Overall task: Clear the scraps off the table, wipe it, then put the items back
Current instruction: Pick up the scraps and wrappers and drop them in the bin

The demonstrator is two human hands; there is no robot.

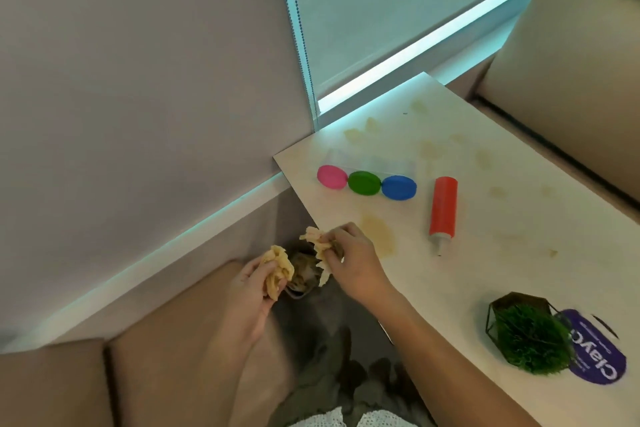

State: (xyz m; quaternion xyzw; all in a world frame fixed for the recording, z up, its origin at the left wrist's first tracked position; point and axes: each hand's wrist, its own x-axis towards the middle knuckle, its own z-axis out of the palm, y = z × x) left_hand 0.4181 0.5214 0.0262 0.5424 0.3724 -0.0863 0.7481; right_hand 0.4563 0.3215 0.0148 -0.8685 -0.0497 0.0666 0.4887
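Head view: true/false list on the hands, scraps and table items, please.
1. The left hand and right hand each grip crumpled scraps. True.
2. The green lid lies between the pink lid and the blue lid. True.
3. The red tube stands upright. False: it lies flat on the table.
4. The table is spotless. False: yellowish stains show on it.
5. The scraps rest on the table. False: they are held beyond its edge.

the table is showing a smooth, matt white top blotched with yellowish stains. the three lids and the red tube are looking like smooth plastic with a slight sheen. the scraps are looking soft, crumpled and matt.
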